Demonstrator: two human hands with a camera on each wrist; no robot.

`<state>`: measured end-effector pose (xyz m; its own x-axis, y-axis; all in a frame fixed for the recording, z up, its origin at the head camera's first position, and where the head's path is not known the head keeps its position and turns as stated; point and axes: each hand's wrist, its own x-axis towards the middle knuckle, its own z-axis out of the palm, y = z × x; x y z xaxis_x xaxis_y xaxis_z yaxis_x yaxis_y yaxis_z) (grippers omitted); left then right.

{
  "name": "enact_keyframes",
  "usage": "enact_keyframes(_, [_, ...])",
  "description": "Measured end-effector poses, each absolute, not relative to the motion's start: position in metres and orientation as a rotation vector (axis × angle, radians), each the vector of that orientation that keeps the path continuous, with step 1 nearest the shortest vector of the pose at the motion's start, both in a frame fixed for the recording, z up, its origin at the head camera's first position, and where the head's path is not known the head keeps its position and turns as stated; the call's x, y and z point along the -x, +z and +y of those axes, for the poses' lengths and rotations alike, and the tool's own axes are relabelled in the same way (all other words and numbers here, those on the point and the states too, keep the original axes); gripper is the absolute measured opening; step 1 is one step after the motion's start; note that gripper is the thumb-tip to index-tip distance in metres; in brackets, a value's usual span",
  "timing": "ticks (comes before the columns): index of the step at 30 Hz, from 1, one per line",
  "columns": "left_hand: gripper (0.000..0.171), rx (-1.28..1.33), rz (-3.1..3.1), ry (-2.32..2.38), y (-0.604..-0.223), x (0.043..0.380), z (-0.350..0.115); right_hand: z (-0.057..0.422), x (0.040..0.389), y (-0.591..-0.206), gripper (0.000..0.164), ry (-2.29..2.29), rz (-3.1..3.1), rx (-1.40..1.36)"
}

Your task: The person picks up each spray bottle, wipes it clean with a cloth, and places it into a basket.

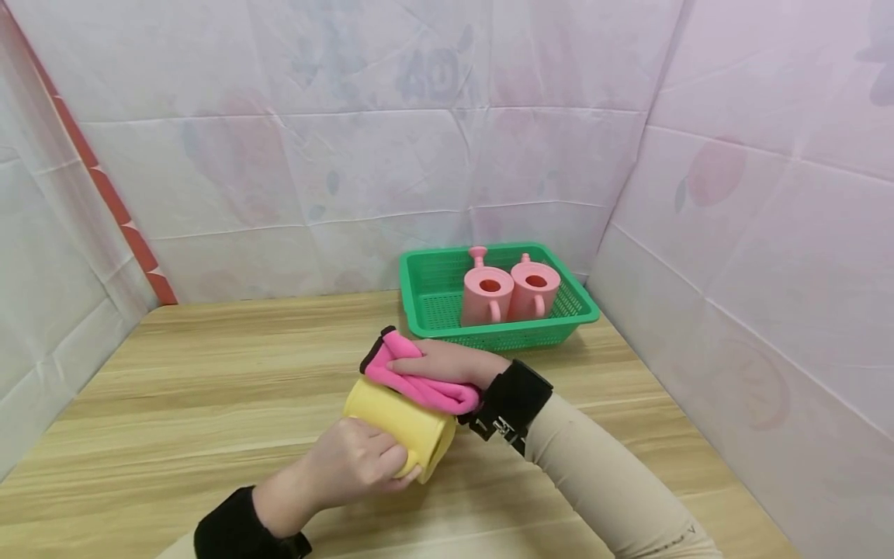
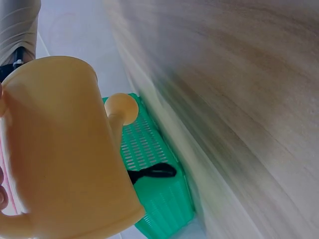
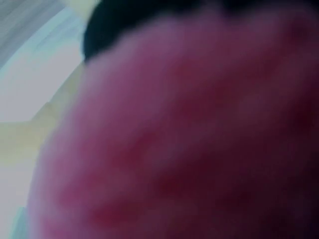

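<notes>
Tilted on its side above the wooden table, a yellow watering can [image 1: 400,415] is gripped by its handle in my left hand [image 1: 359,460]. Its body fills much of the left wrist view, where its round sprinkler head [image 2: 121,108] also shows. My right hand [image 1: 447,362] holds a folded pink cloth [image 1: 419,388] with dark edging against the can's upper side. Blurred pink fabric [image 3: 174,134] covers most of the right wrist view and hides the right fingers there.
A green plastic basket [image 1: 436,332] stands at the back right, near the wall sheets. Inside it, on its right side, are two pink watering cans [image 1: 482,304]. The wooden table [image 1: 230,373] extends to the left. Printed sheets [image 1: 363,155] hang around the table.
</notes>
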<state>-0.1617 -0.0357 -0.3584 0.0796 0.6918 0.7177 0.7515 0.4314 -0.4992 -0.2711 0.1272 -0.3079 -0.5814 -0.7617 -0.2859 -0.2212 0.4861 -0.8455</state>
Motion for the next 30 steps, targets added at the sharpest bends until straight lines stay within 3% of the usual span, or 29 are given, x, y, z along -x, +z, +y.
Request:
enact_keyframes(4, [0.036,1.28,-1.635,-0.067,-0.362,0.164,-0.037,0.129,0.271,-0.31,0.039,-1.066,2.088,0.825])
enact_keyframes(10, [0.035,1.267,-1.64,-0.069,-0.366,0.168,-0.038,0.113,0.244,-0.301,0.03,-0.702,2.526,1.164])
enact_keyframes(17, [0.031,1.23,-1.63,-0.045,-0.366,0.169,-0.039,0.094,0.209,-0.292,0.058,-0.21,2.845,1.323])
enact_keyframes(26, [0.037,1.282,-1.596,-0.069,-0.357,0.162,-0.039,0.11,0.238,-0.297,0.029,-0.672,2.486,1.299])
enact_keyframes(30, [0.037,1.292,-1.584,-0.087,-0.352,0.159,-0.04,0.125,0.258,-0.304,0.032,-0.988,2.179,1.086])
